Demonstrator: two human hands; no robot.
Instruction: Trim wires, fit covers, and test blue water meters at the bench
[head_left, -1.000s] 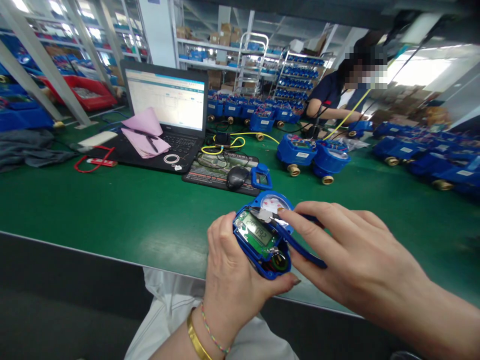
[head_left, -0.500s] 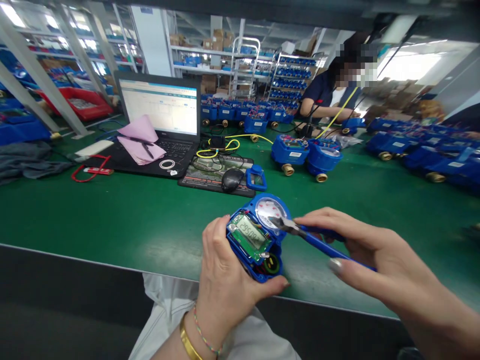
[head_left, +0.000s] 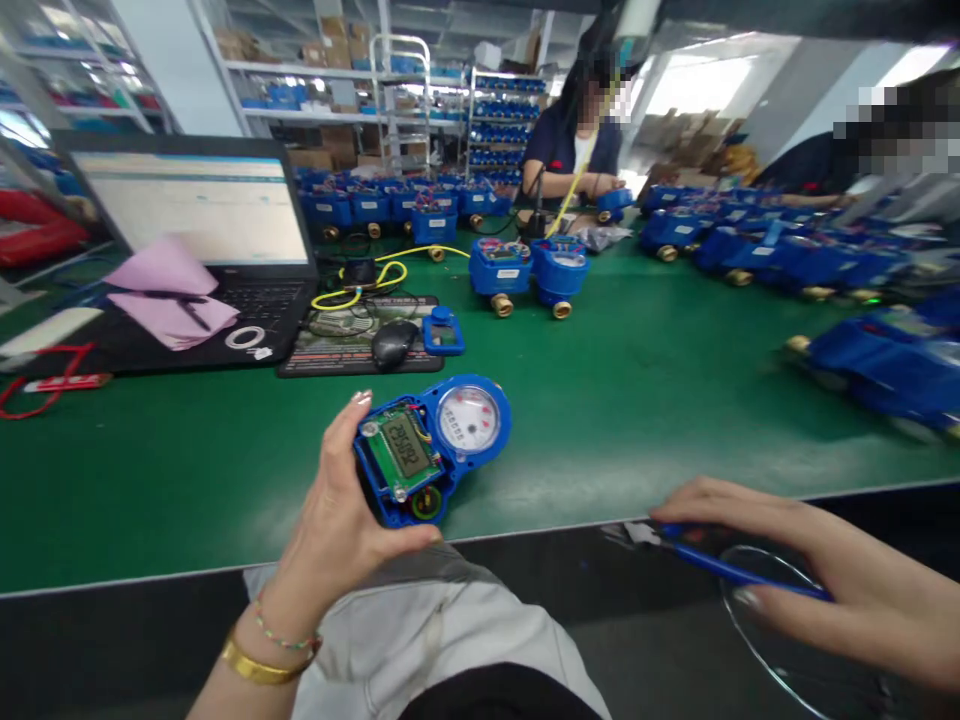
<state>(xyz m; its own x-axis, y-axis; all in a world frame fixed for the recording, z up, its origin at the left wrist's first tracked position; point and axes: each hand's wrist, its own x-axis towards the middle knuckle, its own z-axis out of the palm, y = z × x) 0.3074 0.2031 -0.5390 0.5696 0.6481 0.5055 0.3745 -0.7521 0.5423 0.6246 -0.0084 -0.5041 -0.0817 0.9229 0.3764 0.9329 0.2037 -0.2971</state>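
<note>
My left hand (head_left: 337,515) is wrapped round the side of a blue water meter (head_left: 491,455) at the table's front edge. The meter's cover is off, baring a green circuit board with a digit display (head_left: 407,446); its round white dial (head_left: 469,418) faces up. Blue-handled pliers (head_left: 739,572) are in my right hand (head_left: 795,560), held past the table edge, over a wire-rimmed bin (head_left: 739,625). The pliers' jaw tips are blurred, so I cannot see whether anything is between them. A blue meter cover (head_left: 443,333) lies beside the computer mouse (head_left: 394,343).
An open laptop (head_left: 202,215) with pink paper (head_left: 169,290) on it stands at the left. Two blue meters (head_left: 501,270) stand mid-table. More meters (head_left: 892,360) line the right side. A co-worker (head_left: 574,150) handles a meter across the table; another person is at far right.
My right hand has drawn the pliers away from the meter's dial, right and down past the table edge. The meter stays in my left hand. The view has turned right.
</note>
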